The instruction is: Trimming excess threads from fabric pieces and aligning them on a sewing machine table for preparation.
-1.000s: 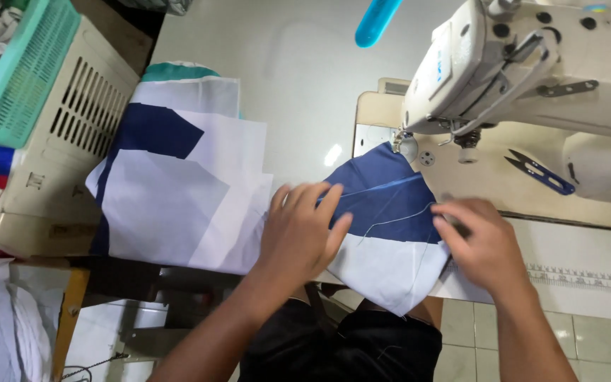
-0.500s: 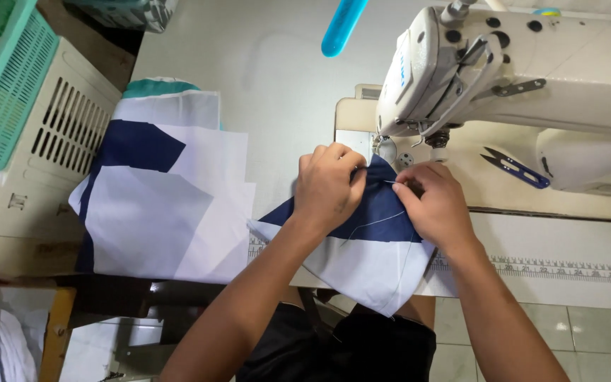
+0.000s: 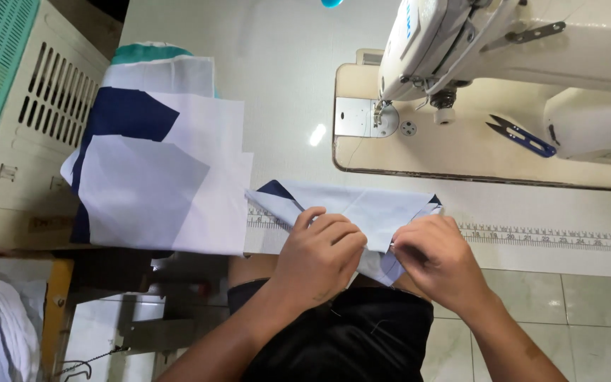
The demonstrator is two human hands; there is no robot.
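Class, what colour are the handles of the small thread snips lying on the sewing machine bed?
Blue, seen in the head view: thread snips on the sewing machine bed.

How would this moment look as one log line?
left hand: grips cloth | right hand: pinches cloth | sewing machine: idle behind

a fabric piece [image 3: 362,209] lay at the tabletop's [image 3: 277,85] near edge, under both hands. a stack of cut panels [image 3: 157,177] overhung the left edge. the sewing machine [image 3: 503,64] stood behind, thread snips [image 3: 521,136] on its bed.
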